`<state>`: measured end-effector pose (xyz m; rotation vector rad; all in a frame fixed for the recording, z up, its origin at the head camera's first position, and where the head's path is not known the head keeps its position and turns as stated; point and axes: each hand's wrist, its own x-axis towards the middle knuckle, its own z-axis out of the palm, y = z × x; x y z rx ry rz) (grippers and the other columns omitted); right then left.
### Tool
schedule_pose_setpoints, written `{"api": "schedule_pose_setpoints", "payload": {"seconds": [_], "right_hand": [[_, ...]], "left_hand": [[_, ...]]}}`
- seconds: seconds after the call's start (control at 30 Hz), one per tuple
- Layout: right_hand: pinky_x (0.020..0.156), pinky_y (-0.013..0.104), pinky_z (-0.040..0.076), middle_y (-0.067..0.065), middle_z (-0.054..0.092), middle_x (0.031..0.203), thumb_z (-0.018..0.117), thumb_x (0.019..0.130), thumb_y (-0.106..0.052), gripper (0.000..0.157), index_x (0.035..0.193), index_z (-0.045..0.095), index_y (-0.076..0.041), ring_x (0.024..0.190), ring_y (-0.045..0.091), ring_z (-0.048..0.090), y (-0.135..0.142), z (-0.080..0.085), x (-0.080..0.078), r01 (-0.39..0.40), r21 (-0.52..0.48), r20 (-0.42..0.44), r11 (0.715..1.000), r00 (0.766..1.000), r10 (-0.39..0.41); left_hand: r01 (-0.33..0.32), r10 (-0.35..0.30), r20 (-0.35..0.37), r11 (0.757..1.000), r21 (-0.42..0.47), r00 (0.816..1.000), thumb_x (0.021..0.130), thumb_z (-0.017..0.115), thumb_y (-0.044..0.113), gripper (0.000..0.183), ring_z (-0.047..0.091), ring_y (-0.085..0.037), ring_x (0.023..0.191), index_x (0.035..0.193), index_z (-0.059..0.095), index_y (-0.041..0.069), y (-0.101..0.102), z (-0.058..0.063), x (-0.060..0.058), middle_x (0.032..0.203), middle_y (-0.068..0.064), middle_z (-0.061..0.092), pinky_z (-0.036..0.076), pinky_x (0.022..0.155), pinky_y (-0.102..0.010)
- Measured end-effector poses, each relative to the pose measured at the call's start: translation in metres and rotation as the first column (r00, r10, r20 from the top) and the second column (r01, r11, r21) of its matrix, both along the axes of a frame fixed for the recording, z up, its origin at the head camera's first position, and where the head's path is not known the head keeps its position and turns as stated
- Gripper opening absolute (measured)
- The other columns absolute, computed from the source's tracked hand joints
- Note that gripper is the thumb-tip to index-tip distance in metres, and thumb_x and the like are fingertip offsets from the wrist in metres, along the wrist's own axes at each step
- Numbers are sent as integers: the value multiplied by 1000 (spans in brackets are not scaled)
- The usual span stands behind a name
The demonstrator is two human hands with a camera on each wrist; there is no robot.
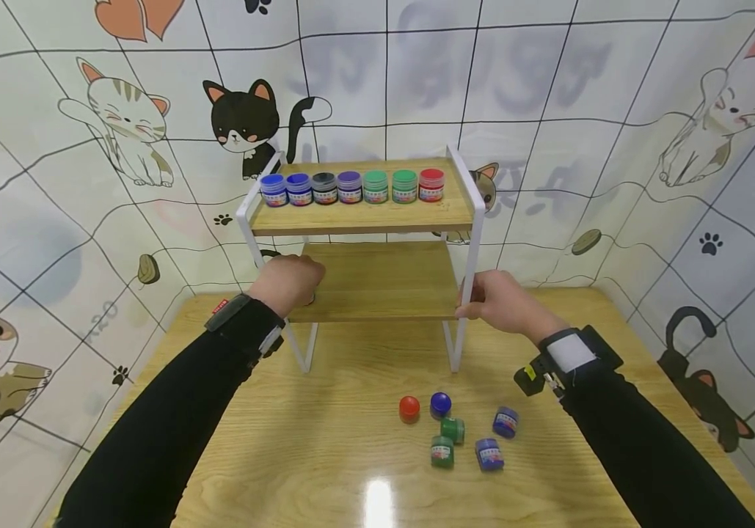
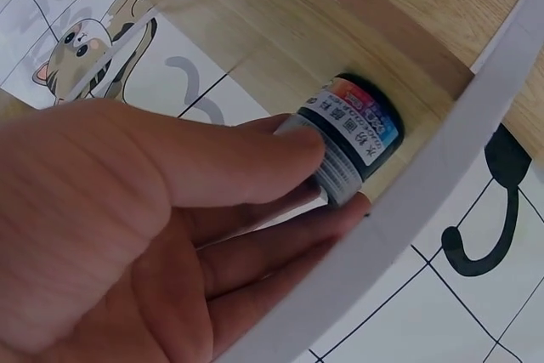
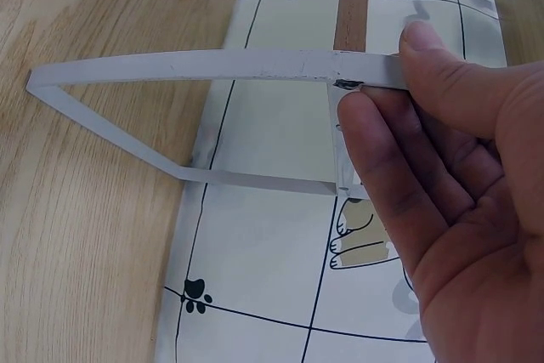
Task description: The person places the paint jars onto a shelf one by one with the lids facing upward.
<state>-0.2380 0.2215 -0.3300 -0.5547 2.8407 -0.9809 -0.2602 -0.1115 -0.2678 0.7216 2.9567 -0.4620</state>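
"Cat-printed sheeting [image 1: 364, 88] surrounds us. What do we hold?"

"Our left hand [image 1: 287, 284] pinches a dark cylindrical jar [image 2: 353, 129] at the left end of the lower wooden shelf [image 1: 384, 282]; our right hand [image 1: 505, 301] grips the flat white upright [image 3: 212, 66]."

"Beyond?"

"Seven squat jars [image 1: 349, 189] line the upper shelf [image 1: 357, 218]; six more [image 1: 442, 452] dot the glossy surface [image 1: 311, 440]."

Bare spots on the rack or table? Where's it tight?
Free: lower shelf, between the left hand and right post; table, between the left sleeve and six loose jars; front strip of the upper shelf. Crowded: the row of seven jars up there, the loose jars by the right sleeve, and the lower shelf's left end, at that hand's dark jar.
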Motion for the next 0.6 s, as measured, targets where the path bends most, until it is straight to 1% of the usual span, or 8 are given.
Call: {"api": "schedule_pose_setpoints", "payload": {"seconds": [0.13,0.23,0.4,0.6], "right_hand": [[76,37,56,8,72,88,70,89,-10,9,94,67,-4,82,18,66,0,0,1,4,-5,7,1000,1000,-4],[77,37,56,8,72,88,70,89,-10,9,94,67,-4,83,18,66,0,0,1,8,-5,8,1000,1000,-8],[77,38,56,8,72,88,70,89,-10,8,94,67,-4,83,18,66,0,0,1,6,-8,7,1000,1000,-6],[77,38,56,8,72,88,70,89,-9,8,94,67,-4,83,19,66,-1,1,0,6,-6,6,1000,1000,-6]], "left_hand": [[21,-22,-37,1000,-5,999,90,56,-3,16,43,-16,64,81,60,9,0,-2,2,71,-2,52,39,53,-27],[25,-25,-43,1000,-5,999,90,55,-4,17,44,-17,64,80,61,8,0,-2,2,71,-3,53,40,54,-28],[32,-32,-59,999,5,998,90,55,-4,19,43,-17,63,77,59,9,-1,-4,3,71,-3,51,40,54,-28],[59,-59,-111,998,-2,992,89,56,-6,22,41,-16,63,73,57,9,-3,-7,4,69,-3,50,41,53,-29]]}}
